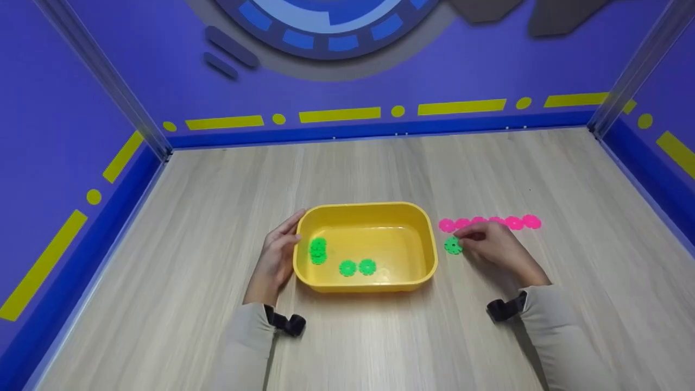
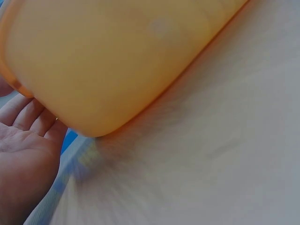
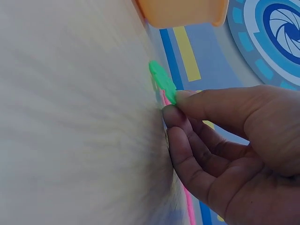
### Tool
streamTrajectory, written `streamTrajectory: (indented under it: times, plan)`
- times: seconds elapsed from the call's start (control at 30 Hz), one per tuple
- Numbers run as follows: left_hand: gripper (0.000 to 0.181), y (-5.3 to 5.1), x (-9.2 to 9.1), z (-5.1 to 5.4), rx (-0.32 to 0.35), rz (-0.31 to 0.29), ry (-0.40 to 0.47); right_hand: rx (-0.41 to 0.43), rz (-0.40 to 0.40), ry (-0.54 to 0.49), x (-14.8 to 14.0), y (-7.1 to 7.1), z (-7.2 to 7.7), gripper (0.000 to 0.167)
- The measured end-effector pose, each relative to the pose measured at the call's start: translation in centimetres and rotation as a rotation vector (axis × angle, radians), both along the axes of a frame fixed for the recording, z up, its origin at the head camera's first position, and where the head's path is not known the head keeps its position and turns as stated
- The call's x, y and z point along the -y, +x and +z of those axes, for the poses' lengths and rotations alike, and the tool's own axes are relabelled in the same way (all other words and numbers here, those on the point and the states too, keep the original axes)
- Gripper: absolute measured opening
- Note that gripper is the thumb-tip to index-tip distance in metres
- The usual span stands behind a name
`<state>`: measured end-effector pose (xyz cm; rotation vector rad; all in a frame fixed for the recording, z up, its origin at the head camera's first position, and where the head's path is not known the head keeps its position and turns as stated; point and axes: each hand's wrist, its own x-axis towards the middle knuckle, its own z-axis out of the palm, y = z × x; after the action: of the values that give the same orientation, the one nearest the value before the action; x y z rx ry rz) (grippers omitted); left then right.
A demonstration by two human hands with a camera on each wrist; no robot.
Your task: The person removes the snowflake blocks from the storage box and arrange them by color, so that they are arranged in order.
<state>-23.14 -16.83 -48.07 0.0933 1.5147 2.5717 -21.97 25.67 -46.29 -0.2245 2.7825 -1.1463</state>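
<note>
In the head view a yellow plastic bin stands at the middle of the table. My left hand holds its left side, thumb at the rim and fingers along the outer wall; the left wrist view shows the hand against the bin's wall. To the right of the bin, my right hand pinches a green notched disc between thumb and fingertips. The right wrist view shows this green disc tilted, close above the table.
Pink notched discs lie in a row just beyond my right hand, partly hidden by it. Inside the bin are two separate green discs and an overlapping green cluster. Blue-purple walls border the table.
</note>
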Motion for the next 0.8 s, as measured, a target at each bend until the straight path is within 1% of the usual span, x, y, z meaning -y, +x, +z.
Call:
streamTrajectory:
  times: [0.37, 0.6, 0.8]
  plan:
    - [0.063, -0.09, 0.01, -0.07, 0.007, 0.004, 0.012, 0.021, -0.001, 0.001, 0.03, -0.07, 0.01, 0.022]
    - [0.063, -0.07, -0.06, -0.10, -0.001, 0.005, -0.002, 0.008, 0.005, 0.005, -0.07, 0.01, 0.07, 0.021]
    - [0.062, -0.02, -0.15, 0.05, 0.010, 0.008, -0.002, 0.002, -0.001, 0.000, 0.02, 0.11, 0.14, 0.021]
